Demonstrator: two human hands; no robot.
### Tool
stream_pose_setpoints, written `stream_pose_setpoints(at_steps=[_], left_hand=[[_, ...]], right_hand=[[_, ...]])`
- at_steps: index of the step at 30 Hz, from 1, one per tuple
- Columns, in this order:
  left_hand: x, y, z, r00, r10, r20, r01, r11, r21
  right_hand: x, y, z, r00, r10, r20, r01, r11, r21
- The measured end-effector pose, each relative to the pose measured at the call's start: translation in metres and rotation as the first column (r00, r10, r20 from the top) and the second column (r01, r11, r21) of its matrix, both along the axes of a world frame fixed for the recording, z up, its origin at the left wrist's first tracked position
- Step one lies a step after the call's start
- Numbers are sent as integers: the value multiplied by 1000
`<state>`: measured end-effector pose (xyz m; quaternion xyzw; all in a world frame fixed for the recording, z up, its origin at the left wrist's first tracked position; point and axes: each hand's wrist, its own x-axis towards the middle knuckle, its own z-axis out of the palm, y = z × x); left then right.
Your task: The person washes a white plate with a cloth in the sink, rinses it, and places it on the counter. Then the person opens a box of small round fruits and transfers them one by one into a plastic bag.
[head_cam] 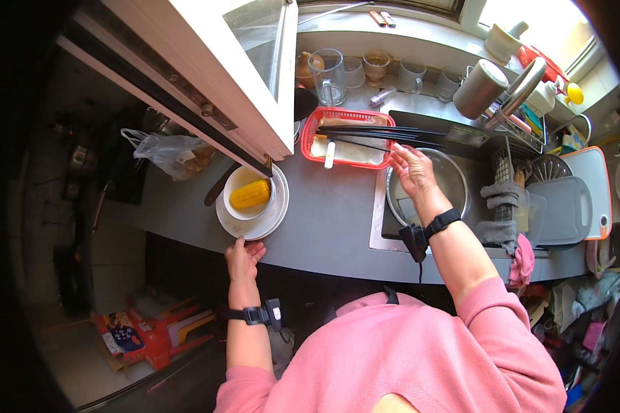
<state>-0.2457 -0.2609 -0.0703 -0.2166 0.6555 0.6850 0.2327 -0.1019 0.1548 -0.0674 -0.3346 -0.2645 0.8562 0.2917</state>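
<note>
My left hand (244,259) is at the counter's front edge, fingers apart, fingertips at the near rim of a white plate (237,229). The plate appears stacked on another and carries a white bowl (229,207). Inside the bowl lies yellow corn on the cob (250,194). My right hand (414,168) reaches to the right end of a red plastic basket (306,137). Several black chopsticks (377,132) lie across it, one ending at my fingertips; whether I grip it is unclear. A white-handled utensil (329,155) hangs over the basket's near rim.
An open white window sash (186,67) juts over the counter (325,206), close above the bowl. Under my right forearm, a metal basin (460,175) stands in the sink. Cutting boards (563,211) lean at right. Glass mugs (328,77) line the back; a plastic bag (170,152) lies left.
</note>
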Motion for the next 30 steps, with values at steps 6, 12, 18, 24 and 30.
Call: stream_pose_setpoints(at_steps=[6,12,18,24,30], left_hand=[[54,-17,10,982,188,-25,-187,982,41],[97,-24,22,968,250,-34,-248,968,51],[136,-16,31,975,219,-47,-219,976,15],[162,-1,39,977,203,-70,-204,979,-9],[175,28,53,978,120,-169,-126,992,-28]], right_hand=[[-14,27,1,997,10,82,-9,1000,-8],[-30,45,-2,991,-8,131,12,1000,-29],[-33,54,-4,998,55,23,-55,998,-19],[-23,57,3,993,66,-96,-63,998,28],[-1,38,10,989,0,-148,17,993,116]])
